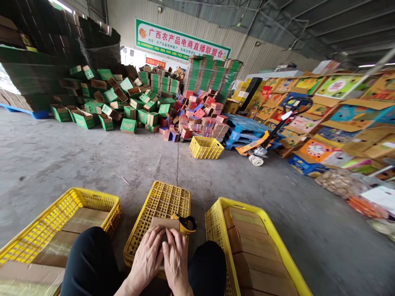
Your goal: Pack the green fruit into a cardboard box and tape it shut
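A small brown cardboard box [166, 223] sits on an upturned yellow plastic crate [166, 198] between my knees. My left hand [148, 254] lies over the box's near side with its fingers bent onto the cardboard. Beside it, my right hand [175, 259] presses on the same box, the two hands almost touching at the thumbs. They cover much of the box. A yellow and black tape dispenser [186, 224] rests at the box's far right corner, just beyond my right fingertips.
Yellow crates holding cardboard boxes flank me on the left [96, 196] and right [271, 224]. Ahead on the concrete floor are another yellow crate [206, 149], a heap of green cartons [128, 125], blue pallets [243, 125] and an orange pallet jack [254, 144]. Stacked fruit cartons [335, 109] stand right.
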Available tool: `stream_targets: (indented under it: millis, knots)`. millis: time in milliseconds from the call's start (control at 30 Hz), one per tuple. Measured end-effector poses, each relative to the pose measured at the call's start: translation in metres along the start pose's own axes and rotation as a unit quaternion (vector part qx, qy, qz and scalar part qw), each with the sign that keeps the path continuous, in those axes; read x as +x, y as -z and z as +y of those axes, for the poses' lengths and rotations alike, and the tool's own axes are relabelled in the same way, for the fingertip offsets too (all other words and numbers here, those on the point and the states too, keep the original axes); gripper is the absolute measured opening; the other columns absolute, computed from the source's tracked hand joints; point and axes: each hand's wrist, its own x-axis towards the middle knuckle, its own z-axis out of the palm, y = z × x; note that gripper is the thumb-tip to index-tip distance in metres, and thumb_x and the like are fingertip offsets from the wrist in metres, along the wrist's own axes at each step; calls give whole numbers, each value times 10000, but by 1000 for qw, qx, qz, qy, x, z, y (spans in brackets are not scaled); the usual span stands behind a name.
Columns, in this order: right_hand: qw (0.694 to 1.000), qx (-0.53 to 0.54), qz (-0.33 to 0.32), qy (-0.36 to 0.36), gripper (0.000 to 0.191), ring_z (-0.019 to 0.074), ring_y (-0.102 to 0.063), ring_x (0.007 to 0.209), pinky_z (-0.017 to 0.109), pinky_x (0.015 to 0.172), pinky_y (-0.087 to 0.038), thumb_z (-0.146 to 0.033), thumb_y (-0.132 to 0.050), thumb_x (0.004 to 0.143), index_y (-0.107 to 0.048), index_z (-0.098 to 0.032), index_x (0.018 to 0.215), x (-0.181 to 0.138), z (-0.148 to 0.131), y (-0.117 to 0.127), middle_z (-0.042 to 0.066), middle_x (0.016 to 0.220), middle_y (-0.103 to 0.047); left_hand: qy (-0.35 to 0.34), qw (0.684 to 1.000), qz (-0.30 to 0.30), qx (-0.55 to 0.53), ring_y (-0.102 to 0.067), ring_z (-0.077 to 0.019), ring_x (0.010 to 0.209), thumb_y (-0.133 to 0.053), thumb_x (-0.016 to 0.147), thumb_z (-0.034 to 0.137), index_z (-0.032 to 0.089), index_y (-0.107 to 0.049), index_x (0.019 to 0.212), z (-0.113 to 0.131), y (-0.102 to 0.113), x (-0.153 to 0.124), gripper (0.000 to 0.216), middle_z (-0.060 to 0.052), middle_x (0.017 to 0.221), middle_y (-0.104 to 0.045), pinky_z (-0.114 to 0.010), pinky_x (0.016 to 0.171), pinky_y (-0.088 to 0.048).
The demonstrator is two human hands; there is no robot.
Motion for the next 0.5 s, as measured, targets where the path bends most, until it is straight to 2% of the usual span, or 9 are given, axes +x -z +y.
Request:
stream_targets:
  millis: [133, 267, 367, 500]
  knots:
    - [1000, 11, 4, -8, 399, 257, -702, 1209, 430, 993, -599, -334, -381, 1155, -611, -261, 1473, -1, -2, 0, 105, 1320, -717, 16, 1000, -10, 11, -413, -339, 1574, -515, 1085, 333, 200, -315, 1702, -4, -4, -1, 662, -158, 1689, -447, -514, 1205, -490]
    - [999, 28, 18, -38, 388, 258, -694, 1225, 410, 1002, -606, -316, -388, 1151, -624, -268, 1456, -5, -1, -1, 113, 1349, -691, 58, 998, -7, -7, -304, -342, 1627, -495, 1107, 353, 221, -137, 1748, -2, -4, -2, 746, -150, 1768, -296, -530, 1212, -488]
    - [998, 28, 38, -52, 393, 257, -682, 1252, 401, 1011, -604, -328, -376, 1157, -622, -261, 1456, -12, 1, -3, 120, 1379, -673, 68, 997, -5, -26, -300, -330, 1629, -467, 1123, 368, 225, -111, 1751, 0, -2, -3, 736, -151, 1780, -261, -525, 1211, -494]
    - [996, 21, 61, -56, 387, 255, -687, 1226, 402, 997, -594, -334, -355, 1164, -643, -251, 1409, -16, 2, -6, 117, 1343, -691, 53, 998, -6, -29, -323, -313, 1621, -490, 1123, 377, 252, -170, 1745, 1, 3, -9, 711, -130, 1774, -289, -495, 1220, -492]
